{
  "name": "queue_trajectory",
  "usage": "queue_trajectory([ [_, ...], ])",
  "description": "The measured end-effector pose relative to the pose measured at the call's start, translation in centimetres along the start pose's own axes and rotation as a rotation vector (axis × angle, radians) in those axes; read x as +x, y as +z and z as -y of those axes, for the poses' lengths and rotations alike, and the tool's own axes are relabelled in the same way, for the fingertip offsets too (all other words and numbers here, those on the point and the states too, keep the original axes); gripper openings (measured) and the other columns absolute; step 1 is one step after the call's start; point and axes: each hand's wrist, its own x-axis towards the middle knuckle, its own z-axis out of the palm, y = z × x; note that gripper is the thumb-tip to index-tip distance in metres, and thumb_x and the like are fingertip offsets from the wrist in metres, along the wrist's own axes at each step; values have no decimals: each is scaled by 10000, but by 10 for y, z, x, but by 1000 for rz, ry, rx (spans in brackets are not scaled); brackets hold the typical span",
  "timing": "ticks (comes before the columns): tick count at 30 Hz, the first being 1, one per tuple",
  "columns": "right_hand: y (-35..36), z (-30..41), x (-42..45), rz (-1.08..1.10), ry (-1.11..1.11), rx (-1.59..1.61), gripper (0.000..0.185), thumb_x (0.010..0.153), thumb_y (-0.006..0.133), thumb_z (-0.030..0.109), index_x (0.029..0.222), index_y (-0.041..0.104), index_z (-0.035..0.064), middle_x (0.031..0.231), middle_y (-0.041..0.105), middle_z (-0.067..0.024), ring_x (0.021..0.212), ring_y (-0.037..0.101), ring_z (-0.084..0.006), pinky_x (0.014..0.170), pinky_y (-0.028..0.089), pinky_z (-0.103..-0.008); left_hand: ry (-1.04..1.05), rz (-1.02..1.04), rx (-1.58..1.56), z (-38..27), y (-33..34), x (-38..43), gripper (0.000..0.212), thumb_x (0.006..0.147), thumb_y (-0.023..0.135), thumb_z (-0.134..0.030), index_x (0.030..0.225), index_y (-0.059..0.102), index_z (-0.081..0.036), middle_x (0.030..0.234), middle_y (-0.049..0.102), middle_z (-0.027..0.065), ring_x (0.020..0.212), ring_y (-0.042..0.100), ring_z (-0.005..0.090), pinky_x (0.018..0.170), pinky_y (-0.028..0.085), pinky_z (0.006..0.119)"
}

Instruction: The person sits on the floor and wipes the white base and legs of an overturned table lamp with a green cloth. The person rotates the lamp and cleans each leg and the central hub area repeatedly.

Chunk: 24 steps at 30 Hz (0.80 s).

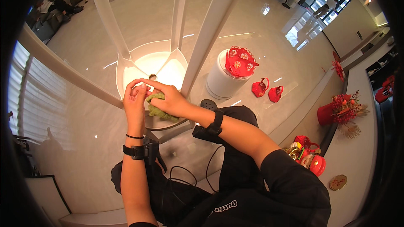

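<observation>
My right hand [167, 99] is closed around a crumpled green cloth [157, 108], its index finger reaching out to the fingertips of my left hand [137, 96]. The fingers of my left hand are curled; whether they pinch anything small cannot be told. Both hands are over the near rim of a round white stand [127, 83], whose base is brightly lit and has a small round hole [152, 77] at its middle. Pale upright posts [210, 28] rise from this base. Black straps are around both my wrists.
Right of the stand, a white cylinder [224, 80] bears a red decorated basket [241, 63]. Two small red baskets [260, 88] stand on the glossy floor. A red flower pot [325, 113] is on a ledge at right. Black cables [183, 168] hang near my legs. Several people are farther off.
</observation>
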Motion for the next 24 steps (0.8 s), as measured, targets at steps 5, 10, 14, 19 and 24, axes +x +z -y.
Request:
queue_trajectory([
  [5, -3, 0, 2, 15, 1, -15, 601, 746, 541, 70, 1338, 500, 157, 756, 616, -70, 617, 503, -120, 639, 459, -269, 22, -11, -8, -2, 3, 0, 255, 934, 580, -148, 1140, 541, -4, 867, 621, 60, 755, 581, 98, 736, 470, 237],
  [10, -2, 1, 1, 28, 1, 16, 579, 754, 538, 75, 1325, 507, 167, 736, 612, -60, 615, 509, -116, 622, 456, -276, -12, 12, -47, 1, -1, 1, 251, 947, 561, -175, 1132, 531, -8, 888, 599, 47, 797, 569, 99, 780, 456, 243],
  [14, -3, -2, 1, 32, 10, 0, 534, 760, 554, 79, 1288, 498, 134, 750, 627, -71, 632, 542, -129, 630, 458, -285, -7, 14, -127, 2, -4, 2, 203, 946, 568, -175, 1077, 547, -20, 868, 614, 59, 756, 567, 102, 727, 465, 238],
  [19, -1, 0, -1, 13, 11, 37, 512, 766, 570, 80, 1266, 469, 115, 763, 626, -86, 655, 563, -145, 646, 456, -287, -29, 10, -95, 2, 0, 1, 195, 947, 563, -168, 1075, 544, -22, 870, 612, 55, 767, 562, 97, 729, 462, 239],
  [24, -1, 4, -2, 34, 12, 42, 585, 771, 569, 80, 1339, 443, 137, 750, 605, -73, 668, 544, -135, 646, 453, -285, -25, 19, -70, -6, 5, -3, 258, 947, 556, -173, 1156, 514, -28, 901, 602, 43, 782, 552, 91, 779, 451, 249],
])
